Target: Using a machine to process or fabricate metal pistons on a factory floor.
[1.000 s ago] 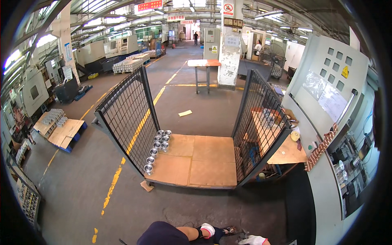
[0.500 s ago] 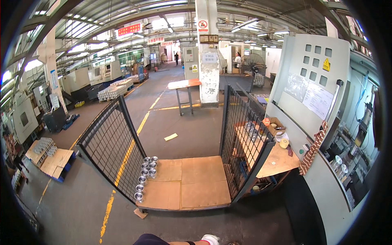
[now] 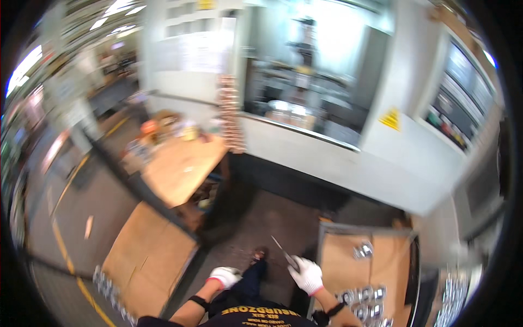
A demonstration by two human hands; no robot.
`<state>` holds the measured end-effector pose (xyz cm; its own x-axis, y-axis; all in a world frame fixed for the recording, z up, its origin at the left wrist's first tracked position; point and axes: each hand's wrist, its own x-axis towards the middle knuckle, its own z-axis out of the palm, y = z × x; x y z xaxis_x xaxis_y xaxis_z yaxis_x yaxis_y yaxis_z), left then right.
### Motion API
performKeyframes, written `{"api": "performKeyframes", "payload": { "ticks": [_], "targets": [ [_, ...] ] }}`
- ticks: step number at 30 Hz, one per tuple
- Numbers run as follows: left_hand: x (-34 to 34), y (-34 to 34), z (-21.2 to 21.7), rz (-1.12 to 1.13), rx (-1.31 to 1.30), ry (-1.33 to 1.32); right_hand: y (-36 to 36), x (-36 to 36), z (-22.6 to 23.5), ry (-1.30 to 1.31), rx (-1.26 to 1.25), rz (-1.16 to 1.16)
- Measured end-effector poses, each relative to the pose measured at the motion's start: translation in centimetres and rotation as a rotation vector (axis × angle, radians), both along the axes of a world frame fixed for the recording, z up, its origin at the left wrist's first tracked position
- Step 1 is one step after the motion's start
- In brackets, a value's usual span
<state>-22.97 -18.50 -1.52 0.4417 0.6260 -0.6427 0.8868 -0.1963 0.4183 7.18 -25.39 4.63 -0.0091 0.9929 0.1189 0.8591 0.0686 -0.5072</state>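
Near the white machine, a cardboard-lined platform bears shiny metal parts, which a careless knock could topple. The left hand hangs low, its fingers too blurred to read. The right hand wraps its fingers round the thin tool, pointing forward; a hurried turn could jab its tip into something.

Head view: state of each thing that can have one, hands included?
Right hand: gloved, closed on a thin tool
Thin tool: held, slim end pointing away from the person
Left hand: gloved, no tool seen, fingers too blurred
Right cart: partly loaded with shiny metal parts
Left cart: partly loaded, parts along left edge
Machine: front open, lit inside
Striped cloth: hanging
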Motion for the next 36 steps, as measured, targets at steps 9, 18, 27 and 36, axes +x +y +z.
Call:
{"api": "performKeyframes", "payload": {
  "ticks": [9,18,27,36],
  "targets": [
    [6.9,18.1,3.0,-0.002,0.313,-0.198,12.0,14.0,10.2,-0.172,0.487,-0.523],
    [11.2,33.9,3.8,-0.062,0.415,-0.298,22.5,21.2,15.6,-0.207,0.530,-0.778],
    [23.7,39.7,11.2,-0.462,0.081,-0.490,34.6,22.6,17.9,0.101,0.832,-0.721],
    [27.6,44.9,10.4,-0.629,0.227,-0.623,39.7,26.5,6.4,-0.048,0.383,-0.974]
  ]
}}
